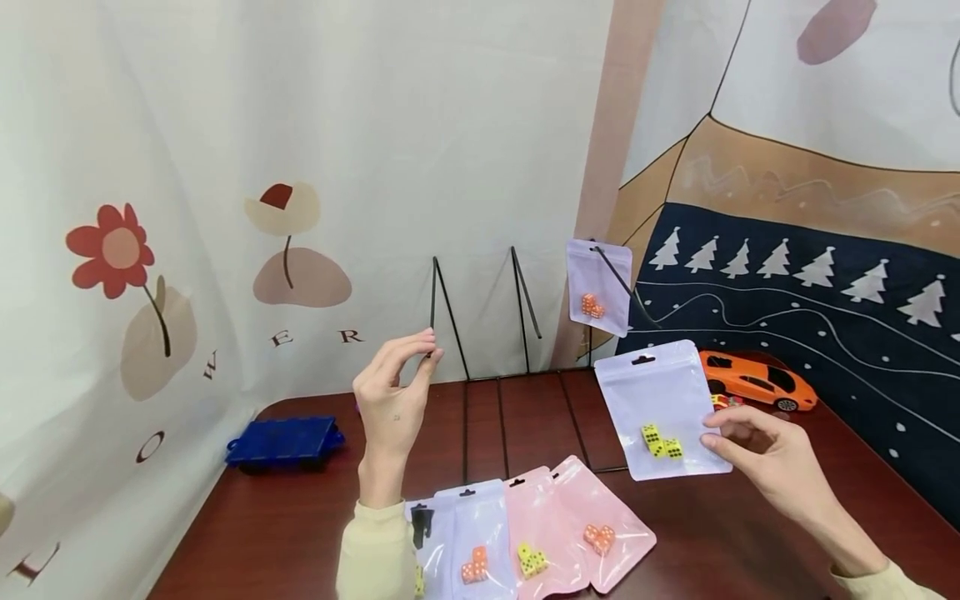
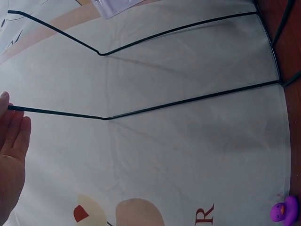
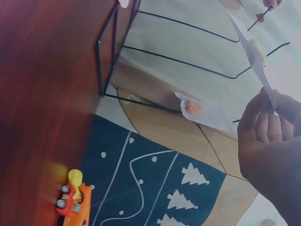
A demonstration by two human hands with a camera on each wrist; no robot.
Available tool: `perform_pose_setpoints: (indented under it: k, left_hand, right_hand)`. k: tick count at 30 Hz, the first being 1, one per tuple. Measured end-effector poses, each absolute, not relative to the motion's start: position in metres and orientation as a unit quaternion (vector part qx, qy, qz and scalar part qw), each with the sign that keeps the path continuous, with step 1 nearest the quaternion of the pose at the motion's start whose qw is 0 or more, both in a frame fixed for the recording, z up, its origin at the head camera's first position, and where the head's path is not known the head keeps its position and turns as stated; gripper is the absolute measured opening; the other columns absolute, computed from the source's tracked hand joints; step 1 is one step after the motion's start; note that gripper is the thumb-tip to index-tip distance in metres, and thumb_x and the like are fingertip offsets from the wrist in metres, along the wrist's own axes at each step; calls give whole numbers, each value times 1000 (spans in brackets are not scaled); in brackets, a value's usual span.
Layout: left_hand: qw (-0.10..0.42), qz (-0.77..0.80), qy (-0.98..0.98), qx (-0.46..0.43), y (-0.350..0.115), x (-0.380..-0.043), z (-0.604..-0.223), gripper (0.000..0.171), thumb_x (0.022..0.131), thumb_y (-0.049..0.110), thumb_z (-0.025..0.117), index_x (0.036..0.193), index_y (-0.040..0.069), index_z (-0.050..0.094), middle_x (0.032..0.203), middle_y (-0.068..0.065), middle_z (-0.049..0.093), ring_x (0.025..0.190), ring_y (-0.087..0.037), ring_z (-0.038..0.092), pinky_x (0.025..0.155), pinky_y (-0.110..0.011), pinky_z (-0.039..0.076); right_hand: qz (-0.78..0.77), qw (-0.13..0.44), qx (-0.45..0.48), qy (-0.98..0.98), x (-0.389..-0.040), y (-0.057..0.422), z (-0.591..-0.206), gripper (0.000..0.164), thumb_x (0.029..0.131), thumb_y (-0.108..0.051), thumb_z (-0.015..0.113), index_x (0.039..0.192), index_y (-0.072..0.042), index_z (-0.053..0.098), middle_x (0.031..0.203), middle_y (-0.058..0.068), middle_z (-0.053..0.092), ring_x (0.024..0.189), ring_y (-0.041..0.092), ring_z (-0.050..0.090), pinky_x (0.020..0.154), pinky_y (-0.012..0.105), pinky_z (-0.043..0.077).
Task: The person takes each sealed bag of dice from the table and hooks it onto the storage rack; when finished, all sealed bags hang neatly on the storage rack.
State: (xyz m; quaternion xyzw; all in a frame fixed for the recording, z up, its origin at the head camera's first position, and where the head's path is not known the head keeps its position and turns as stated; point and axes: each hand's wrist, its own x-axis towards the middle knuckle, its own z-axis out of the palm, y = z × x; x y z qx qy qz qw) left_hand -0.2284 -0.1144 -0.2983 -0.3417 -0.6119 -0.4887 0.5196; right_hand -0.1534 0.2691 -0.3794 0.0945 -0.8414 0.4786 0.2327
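Note:
My left hand (image 1: pixel 393 400) pinches the front tip of the leftmost prong (image 1: pixel 451 317) of a black wire rack; the left wrist view shows the fingers round this prong (image 2: pixel 188 100). The right hand (image 1: pixel 776 454) holds a lilac zip bag (image 1: pixel 622 400) by its lower right edge, between thumb and fingers. Yellow dice (image 1: pixel 662 443) show inside, and a slot hole is at the bag's top. It is raised in front of the rack, apart from the prongs. In the right wrist view this bag (image 3: pixel 256 63) appears nearly edge-on.
A lilac bag (image 1: pixel 592 283) with orange dice hangs on the right prong. Lilac bags (image 1: pixel 487 517) and pink bags (image 1: pixel 577 500) lie overlapping in front, partly behind my left sleeve. A blue toy (image 1: pixel 281 442) stands left, an orange toy car (image 1: pixel 765 383) right, a purple duck (image 2: pixel 284 209) by the curtain.

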Motion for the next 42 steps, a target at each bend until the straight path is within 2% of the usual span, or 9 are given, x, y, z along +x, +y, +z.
perform_pose_setpoints:
  k: [6,14,20,28,35,42]
  left_hand:
    - [521,-494,-608,-340,-116,-229,-300,29,62,-29,71,82,-8,69,87,-21,68,85,-34,66,86,-34,54]
    - [515,-489,-616,-340,-115,-225,-298,26,63,-29,71,81,-11,67,85,-27,65,84,-36,66,86,-34,54]
    - [513,-491,-615,-341,-115,-226,-300,24,65,-27,71,82,-11,67,86,-26,66,85,-35,66,86,-35,54]
    - [515,-493,-611,-344,-116,-230,-301,25,65,-26,72,83,-10,68,87,-24,67,85,-35,66,86,-36,54]
    - [513,-499,-607,-345,-114,-231,-303,29,62,-31,71,81,-9,68,86,-23,67,85,-33,67,86,-35,54]
    - [517,-496,-608,-342,-116,-231,-302,28,63,-29,71,82,-9,68,86,-23,67,86,-34,67,86,-35,54]
  right_hand:
    - [488,253,93,-830,-154,266,-373,21,80,4,73,99,-1,67,78,-3,67,62,10,53,48,22,44]
    - [503,280,100,-811,-154,263,-368,24,77,11,72,99,4,66,80,-3,67,63,10,55,49,21,44]
    - [508,302,112,-799,-158,265,-367,27,76,16,71,100,4,66,80,-4,67,63,9,54,49,20,43]
    - [508,308,107,-797,-162,263,-369,25,77,13,71,100,3,65,74,-2,63,61,10,51,47,21,41]
    - [506,304,95,-801,-164,262,-370,26,78,11,72,102,3,65,76,-2,63,63,9,53,50,18,44]
    - [518,304,98,-794,-167,263,-368,24,80,12,70,102,4,64,79,-3,63,66,8,56,53,14,47]
